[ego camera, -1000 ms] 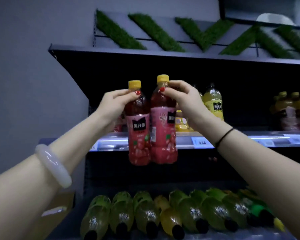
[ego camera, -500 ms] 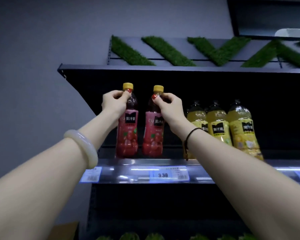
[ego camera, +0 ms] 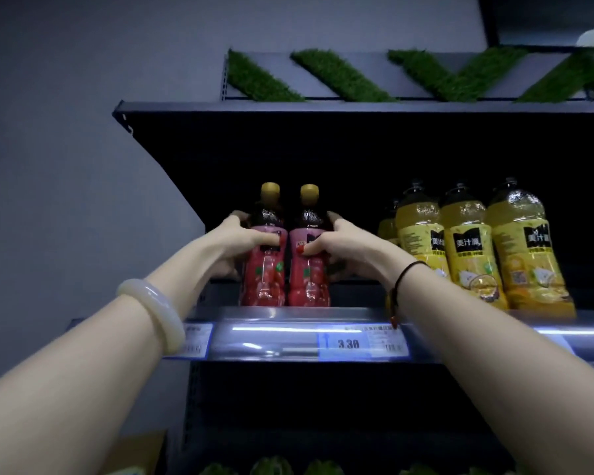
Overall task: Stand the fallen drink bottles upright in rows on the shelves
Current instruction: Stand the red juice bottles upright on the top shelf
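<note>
- The shelf (ego camera: pixel 288 315) holds two red drinks at its left end, close to the front edge. They stand up straight, side by side, and they touch each other.
- The left red bottle (ego camera: pixel 263 279) has the left hand (ego camera: pixel 244 240) wrapped round its middle, with the thumb on the label.
- The right red bottle (ego camera: pixel 309 282) has the right hand (ego camera: pixel 345 241) wrapped round it the same way.
- I think this step is setting these two down. Their bottoms look like they are on the shelf, but I cannot be sure.
- Next, I think both hands should let go softly, so neither bottle tips. They may need a small push back to line up.
- The wall (ego camera: pixel 83 166) to the left of the shelf is plain and grey, and the room is dim.
- A dark top board (ego camera: pixel 357 108) hangs over the shelf, with green grass strips (ego camera: pixel 340 77) above it.
- The yellow bottles (ego camera: pixel 467 248) stand in a row further right on the shelf, apart from the red ones.
- More green bottles (ego camera: pixel 271 467) peek up at the very bottom.
- A price tag (ego camera: pixel 348 342) sits on the front edge.
</note>
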`<state>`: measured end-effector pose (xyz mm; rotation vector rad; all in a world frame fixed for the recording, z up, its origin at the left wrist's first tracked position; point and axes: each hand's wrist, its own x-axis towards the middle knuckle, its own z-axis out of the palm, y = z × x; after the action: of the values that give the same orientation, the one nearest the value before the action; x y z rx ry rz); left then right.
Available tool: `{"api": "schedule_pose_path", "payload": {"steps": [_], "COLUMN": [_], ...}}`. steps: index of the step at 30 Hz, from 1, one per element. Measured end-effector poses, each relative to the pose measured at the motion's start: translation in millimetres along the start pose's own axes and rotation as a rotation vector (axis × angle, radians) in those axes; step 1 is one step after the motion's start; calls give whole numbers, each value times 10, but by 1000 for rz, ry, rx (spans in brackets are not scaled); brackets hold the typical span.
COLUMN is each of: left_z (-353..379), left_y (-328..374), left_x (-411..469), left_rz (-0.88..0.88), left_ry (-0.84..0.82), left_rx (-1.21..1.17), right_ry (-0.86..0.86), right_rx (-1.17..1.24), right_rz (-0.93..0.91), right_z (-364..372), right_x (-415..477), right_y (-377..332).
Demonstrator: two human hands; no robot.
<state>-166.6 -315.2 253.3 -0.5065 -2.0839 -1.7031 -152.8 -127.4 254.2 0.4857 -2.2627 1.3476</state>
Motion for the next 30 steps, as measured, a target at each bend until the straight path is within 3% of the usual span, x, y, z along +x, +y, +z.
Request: {"api": "schedule_pose_path", "payload": {"steps": [3, 7, 12, 16, 19, 24, 27, 30], "left_z": [-80, 36, 79, 149, 269, 457, 430, 283], "left_y": [-80, -179, -275, -287, -376, -883, -1340, -1798], "left_x": [-65, -97, -204, -494, -884, -1639, -1976, -2208], "left_rz": [-61, 30, 84, 277, 537, 801, 825, 702], "left_ry": [-105, -19, 73, 290, 390, 289, 193, -3], "left_rx": [74, 5, 84, 385, 418, 444, 641, 843], "right_ry": [25, 78, 67, 241, 310, 252, 183, 37], "right_rx": [5, 57, -134, -408, -519, -678, -843, -1032], "right_rz": [14, -67, -110, -291, -543, -814, -864, -738], "right_z": [10, 85, 104, 148, 270, 631, 851, 1071], "right_x": [-4, -36, -195, -591, -1023, -1795, -2145, -2333], "right_y": [33, 160, 172, 128, 184, 543, 901, 1290]}}
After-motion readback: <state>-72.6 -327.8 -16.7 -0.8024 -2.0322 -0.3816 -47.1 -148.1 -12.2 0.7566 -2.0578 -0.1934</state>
